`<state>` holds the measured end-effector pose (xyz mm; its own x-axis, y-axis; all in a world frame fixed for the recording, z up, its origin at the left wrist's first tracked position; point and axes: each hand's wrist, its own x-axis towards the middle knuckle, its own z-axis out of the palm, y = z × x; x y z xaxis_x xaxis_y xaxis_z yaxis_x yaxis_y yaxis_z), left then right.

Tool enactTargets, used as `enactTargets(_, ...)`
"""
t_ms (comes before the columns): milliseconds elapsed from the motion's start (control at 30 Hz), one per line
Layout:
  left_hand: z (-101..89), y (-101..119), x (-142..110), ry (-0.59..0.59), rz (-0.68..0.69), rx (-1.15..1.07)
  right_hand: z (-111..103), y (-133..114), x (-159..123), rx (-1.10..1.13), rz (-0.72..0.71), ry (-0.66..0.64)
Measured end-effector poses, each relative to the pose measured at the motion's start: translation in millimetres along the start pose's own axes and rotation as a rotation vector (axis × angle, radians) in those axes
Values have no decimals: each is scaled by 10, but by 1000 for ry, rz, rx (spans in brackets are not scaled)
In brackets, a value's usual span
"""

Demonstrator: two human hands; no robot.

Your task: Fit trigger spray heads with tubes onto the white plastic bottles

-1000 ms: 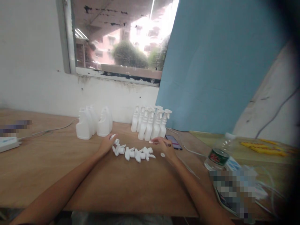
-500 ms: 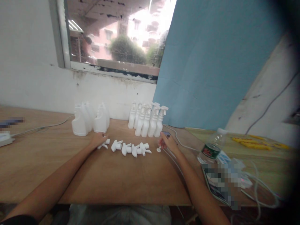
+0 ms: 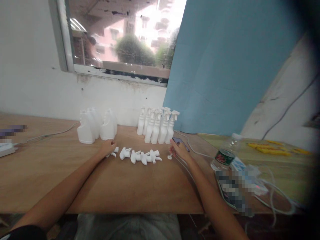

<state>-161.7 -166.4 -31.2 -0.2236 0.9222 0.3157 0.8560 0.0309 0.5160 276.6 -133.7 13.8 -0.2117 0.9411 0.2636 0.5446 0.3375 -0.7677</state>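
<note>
My left hand (image 3: pixel 108 147) is at the left end of an uneven row of white trigger spray heads. Its curled fingers are closed over the end spray head (image 3: pixel 114 153), partly hiding it. More spray heads (image 3: pixel 135 156) lie on their sides to the right. Beyond the other end of the row, my right hand (image 3: pixel 179 150) has its fingers pinched together. Just below its fingertips shows a small white piece with a round end (image 3: pixel 170 156), apparently in the pinch; its upper part is hidden.
White handled bottles without heads (image 3: pixel 86 131) stand at the back left. Several slim bottles with spray heads (image 3: pixel 156 128) are grouped by the wall. A phone (image 3: pixel 183 144) lies behind my right hand. Farther right are a water bottle (image 3: pixel 225 156), cables and yellow items (image 3: pixel 268 149).
My left hand has shifted slightly to the right and covers more of the end spray head. My right hand stays nearly in place. The camera view has shifted a little.
</note>
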Motion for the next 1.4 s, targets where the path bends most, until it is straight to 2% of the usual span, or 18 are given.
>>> enactTargets(233, 128, 11, 3, -49, 30, -29, 15, 13, -1, -3, 8, 6)
enactTargets(500, 180, -54, 41, -53, 39, -35, 21, -3, -19, -17, -3, -21)
enactTargets(1000, 178, -29, 47, -94, 47, 2, 21, -59, -48, -96, -14, -46)
enactTargets(1400, 187, -37, 59, -107, 55, 41, 11, -97, -71, -178, -26, -17)
